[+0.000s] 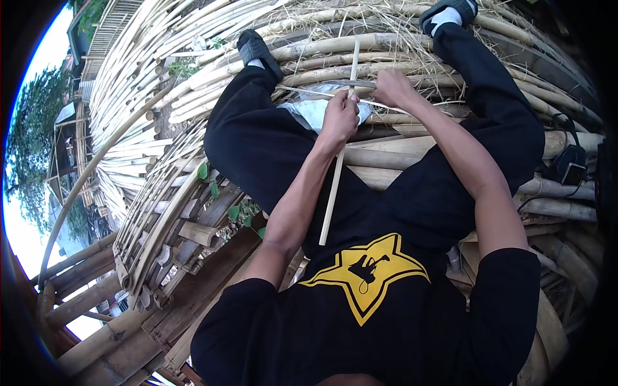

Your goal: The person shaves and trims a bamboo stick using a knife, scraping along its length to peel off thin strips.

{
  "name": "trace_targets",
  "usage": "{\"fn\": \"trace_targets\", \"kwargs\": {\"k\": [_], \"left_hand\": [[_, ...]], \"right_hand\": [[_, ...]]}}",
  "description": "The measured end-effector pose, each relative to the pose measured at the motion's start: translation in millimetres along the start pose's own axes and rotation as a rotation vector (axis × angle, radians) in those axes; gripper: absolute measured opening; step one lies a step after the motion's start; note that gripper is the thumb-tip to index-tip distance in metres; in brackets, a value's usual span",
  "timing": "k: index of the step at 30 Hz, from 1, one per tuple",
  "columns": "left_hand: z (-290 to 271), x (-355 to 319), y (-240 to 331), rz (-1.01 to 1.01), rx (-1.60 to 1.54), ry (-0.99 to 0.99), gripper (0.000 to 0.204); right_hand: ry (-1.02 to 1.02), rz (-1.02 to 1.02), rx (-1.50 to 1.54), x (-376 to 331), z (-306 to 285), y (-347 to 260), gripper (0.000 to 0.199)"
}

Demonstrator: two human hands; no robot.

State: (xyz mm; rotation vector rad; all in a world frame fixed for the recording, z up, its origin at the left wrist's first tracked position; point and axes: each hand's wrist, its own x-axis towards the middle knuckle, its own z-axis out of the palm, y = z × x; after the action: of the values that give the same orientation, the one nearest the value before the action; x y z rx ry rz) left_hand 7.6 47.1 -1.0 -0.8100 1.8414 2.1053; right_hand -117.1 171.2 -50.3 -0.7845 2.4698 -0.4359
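Observation:
My left hand (pixel 341 117) is closed around a long pale bamboo strip (pixel 332 201). The strip slants from between my feet down over my lap. To its right, my right hand (pixel 393 89) is closed in a fist on a knife, whose handle the fingers hide. The thin grey knife blade (pixel 362 83) points left and lies across the strip just above my left hand; whether it cuts into the strip cannot be told. Beneath my hands is a crumpled whitish sheet (pixel 308 114), cloth or plastic.
I sit on bamboo poles (pixel 386 159), legs apart, with straw-like shavings (pixel 393 32) scattered between my feet. Many stacked bamboo poles (pixel 138 96) spread at the far left. Split bamboo pieces (pixel 174 238) are piled beside my left leg. A black device with a cable (pixel 570 166) rests at right.

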Motion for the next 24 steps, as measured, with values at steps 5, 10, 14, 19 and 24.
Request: {"fn": "trace_targets", "kwargs": {"k": [5, 10, 14, 19, 24], "left_hand": [[-5, -12, 3, -0.133, -0.167, -0.151, 0.015], [-8, -7, 9, -0.072, -0.208, -0.12, 0.018], [-7, -8, 9, -0.073, -0.2, -0.092, 0.02], [-7, -9, 6, -0.06, -0.134, -0.074, 0.02], [-5, -26, 5, -0.17, -0.05, -0.164, 0.017]], "right_hand": [[0.052, 0.182, -0.064, 15, -23, 63, 0.03], [0.157, 0.329, 0.171, 19, -11, 35, 0.031], [0.021, 0.172, 0.155, -4, -27, -8, 0.031], [0.019, 0.046, 0.107, -9, -25, -12, 0.03], [0.053, 0.216, 0.096, 25, -9, 59, 0.031]]}}
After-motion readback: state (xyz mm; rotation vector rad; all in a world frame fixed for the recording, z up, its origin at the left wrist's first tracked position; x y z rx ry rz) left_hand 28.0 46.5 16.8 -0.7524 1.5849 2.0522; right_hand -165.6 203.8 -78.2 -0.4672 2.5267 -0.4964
